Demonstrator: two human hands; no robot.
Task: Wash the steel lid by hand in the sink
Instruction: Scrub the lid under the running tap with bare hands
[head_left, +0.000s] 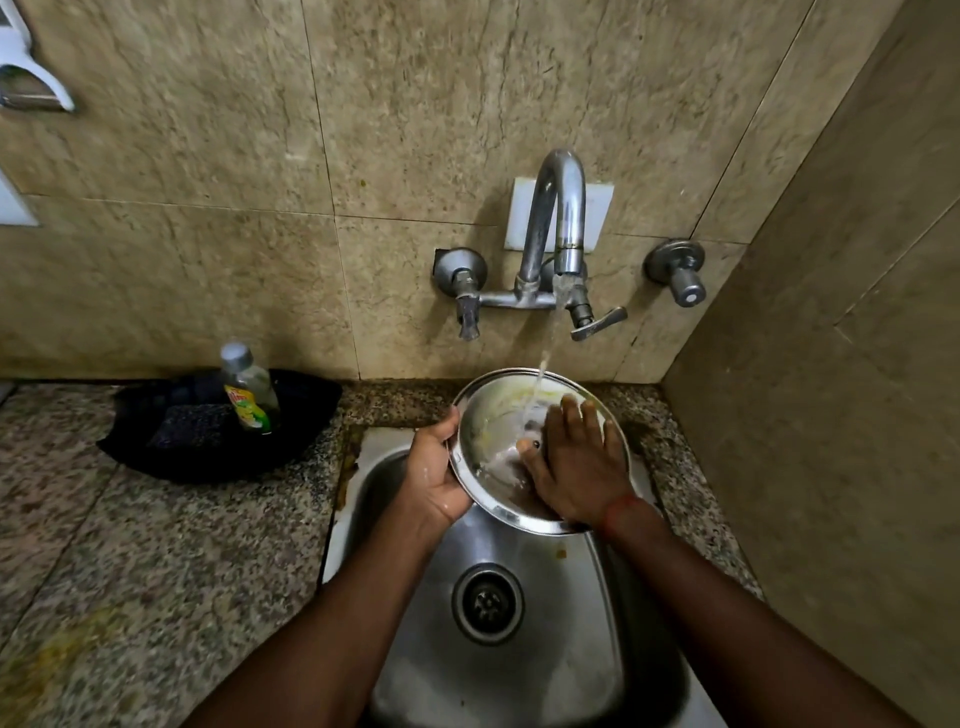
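Note:
A round steel lid (493, 431) is held tilted over the back of the steel sink (524, 670), its inner side facing me with yellowish residue on it. My left hand (434, 475) grips the lid's left rim. My right hand (576, 467) lies flat on the lid's inner surface, fingers spread, covering its right half. Water runs from the wall tap (558, 218) in a thin stream onto the lid just left of my right hand's fingers.
A dish-soap bottle (249, 389) stands in a black tray (156, 452) with a dark scrub pad (192, 426) on the granite counter (156, 545) to the left. The sink drain (487, 603) lies below the lid. A tiled wall closes in on the right.

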